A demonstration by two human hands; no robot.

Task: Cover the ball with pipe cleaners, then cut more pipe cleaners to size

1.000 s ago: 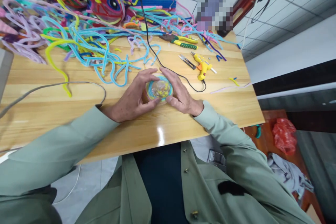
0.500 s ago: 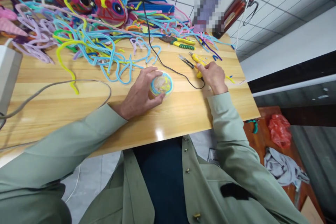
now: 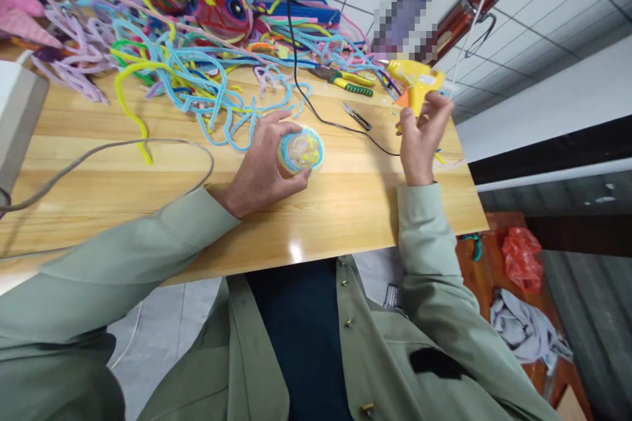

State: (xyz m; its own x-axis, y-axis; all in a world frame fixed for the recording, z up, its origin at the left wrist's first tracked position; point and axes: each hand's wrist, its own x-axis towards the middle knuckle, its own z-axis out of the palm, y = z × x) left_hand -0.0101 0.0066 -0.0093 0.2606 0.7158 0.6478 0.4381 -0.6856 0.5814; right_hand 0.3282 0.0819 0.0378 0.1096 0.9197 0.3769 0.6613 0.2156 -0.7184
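Probably light and stiff, the glue gun (image 3: 419,76) suits the right hand (image 3: 421,141) gripping its handle (image 3: 417,102), left hand (image 3: 264,168) clasping the round piece (image 3: 302,150).

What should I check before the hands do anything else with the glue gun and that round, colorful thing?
1. Left hand has the round piece between fingers and thumb: ok.
2. Right hand grips the yellow glue gun: ok.
3. The nozzle is clear of both hands: ok.
4. The black cord is clear of the round piece: ok.
5. The snips lie on the table, apart from both hands: ok.
6. The yellow glue gun is hot: cannot tell.
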